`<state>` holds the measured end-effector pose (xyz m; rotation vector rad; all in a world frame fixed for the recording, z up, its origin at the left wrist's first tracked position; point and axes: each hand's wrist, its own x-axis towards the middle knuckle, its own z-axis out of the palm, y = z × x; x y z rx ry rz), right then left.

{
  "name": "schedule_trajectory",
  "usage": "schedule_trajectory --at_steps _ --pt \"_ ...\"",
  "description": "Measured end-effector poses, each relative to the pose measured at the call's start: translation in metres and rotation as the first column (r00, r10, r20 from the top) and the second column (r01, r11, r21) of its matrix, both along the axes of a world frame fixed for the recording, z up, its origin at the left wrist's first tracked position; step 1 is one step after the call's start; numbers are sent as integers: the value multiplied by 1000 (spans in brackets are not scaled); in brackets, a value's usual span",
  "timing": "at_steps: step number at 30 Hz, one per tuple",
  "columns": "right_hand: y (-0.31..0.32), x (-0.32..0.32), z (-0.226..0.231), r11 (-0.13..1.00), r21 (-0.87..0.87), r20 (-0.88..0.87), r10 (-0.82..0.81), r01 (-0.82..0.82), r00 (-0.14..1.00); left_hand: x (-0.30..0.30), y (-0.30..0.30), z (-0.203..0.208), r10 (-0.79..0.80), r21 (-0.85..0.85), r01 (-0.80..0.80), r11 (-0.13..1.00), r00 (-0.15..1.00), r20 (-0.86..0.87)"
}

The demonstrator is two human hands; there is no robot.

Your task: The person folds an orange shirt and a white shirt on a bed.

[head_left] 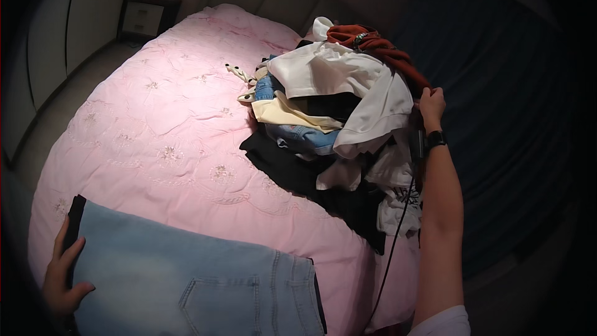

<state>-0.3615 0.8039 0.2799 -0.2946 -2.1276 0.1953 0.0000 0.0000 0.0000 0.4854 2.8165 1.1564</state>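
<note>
My right hand (432,104) is closed on the end of a rust-red garment (388,53), which lies over the far right of a heap of clothes. In that heap are a white garment (333,68), a cream cloth (289,114), blue denim (305,139) and black clothing (292,174). At the lower left, my left hand (65,274) has its fingers spread against the edge of light blue jeans (146,267). The jeans lie flat, with a back pocket showing. A black strip (75,218) runs along their left edge beside my fingers.
A bed with a pink embroidered quilt (161,109) bears the clothes. A black cable (398,236) hangs from the device on my right wrist (435,139). White wardrobe doors (46,43) stand left, a small drawer cabinet (142,18) behind. A dark curtain (504,118) hangs right.
</note>
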Motion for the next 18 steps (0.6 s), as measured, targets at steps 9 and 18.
schedule_trajectory --at_steps 9,18 --pt "-94 177 122 865 -261 -183 391 -428 902 20 9 5 149 107 -149 983 989 8" --pt "-261 398 41 709 -102 387 674 -697 629 25 28 -18 281 -3 -309 951 867 -412"
